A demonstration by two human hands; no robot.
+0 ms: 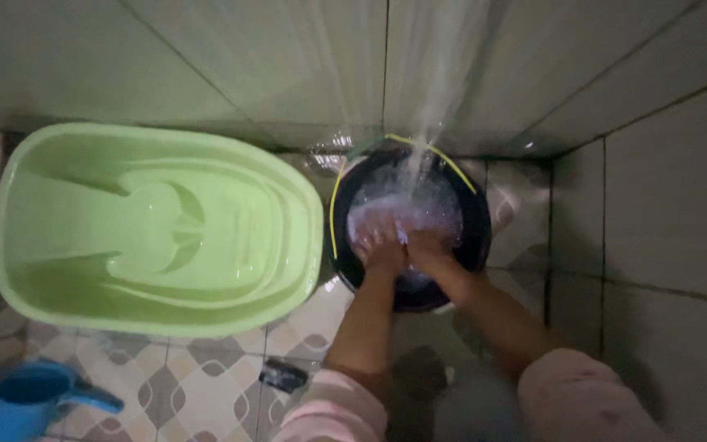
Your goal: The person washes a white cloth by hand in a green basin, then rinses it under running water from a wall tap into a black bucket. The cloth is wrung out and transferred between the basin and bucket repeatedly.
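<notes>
Two pink sleeves [333,409] are closest to the camera, at the bottom edge, and from them the bare forearms go up toward a black bucket [476,237]. The bucket stands on the patterned tile floor [206,376], in the corner where two pale tiled walls [664,205] meet. A stream of water [439,98] falls from above into the bucket and makes white foam and splashes there. A thin yellow handle [335,213] lies along the bucket's rim.

The left hand [382,250] and the right hand [427,245] are both inside the bucket, side by side and touching each other, directly under the falling water. The splashes and the dim light hide the fingers, so I cannot tell if the hands are closed, or if they hold something.

Just to the left of the bucket, nearly touching it, stands a large light green plastic baby tub [157,229]. A blue plastic scoop with a handle [34,397] sits on the floor at the lower left corner, well apart from the hands. A small dark object [284,375] lies on the tiles beside the left forearm; what it is I cannot tell.
</notes>
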